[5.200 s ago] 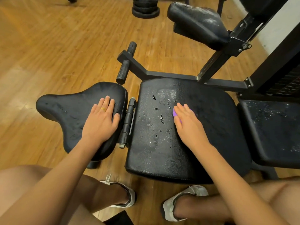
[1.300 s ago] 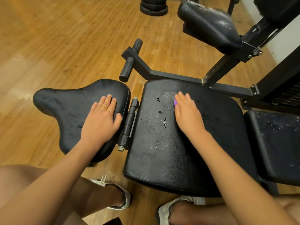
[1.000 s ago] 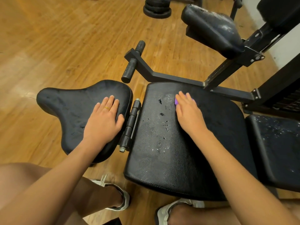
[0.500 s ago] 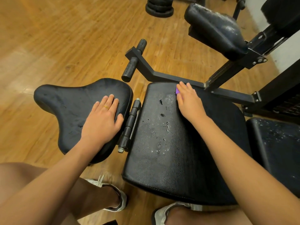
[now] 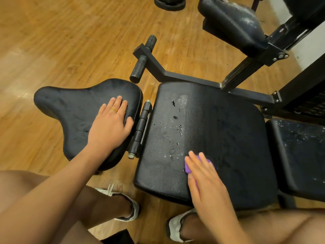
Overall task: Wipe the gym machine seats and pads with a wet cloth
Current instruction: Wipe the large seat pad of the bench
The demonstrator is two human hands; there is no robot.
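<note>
Under the right hand [image 5: 205,178], on the near part of the large seat pad [image 5: 225,131], the purple cloth [image 5: 187,169] is pressed flat; only slivers of it are seen past the fingers [image 5: 195,162]; the grip is wide, the fingers laid straight over the cloth rather than curled round it, presumably so that even pressure is spread across the wet fabric as it is drawn over the vinyl. Cracks and pale specks are seen beyond the cloth, toward the middle of the pad, so that strip is judged not yet finished. On the saddle-shaped pad [image 5: 70,113], just beside the seat across a metal hinge [image 5: 140,131], the left hand [image 5: 109,125] is laid palm down, its grip likewise wide and holding nothing; it is judged to be placed there as a brace for the leaning body, and perhaps to keep the hinged pad from swinging. Further out, a speckled pad [image 5: 299,155] at the right and a raised pad [image 5: 232,22] at the top are carried on the black frame [image 5: 246,93]; both look dusty and are likely left to be wiped; a wooden floor [image 5: 61,41] is seen all round.
</note>
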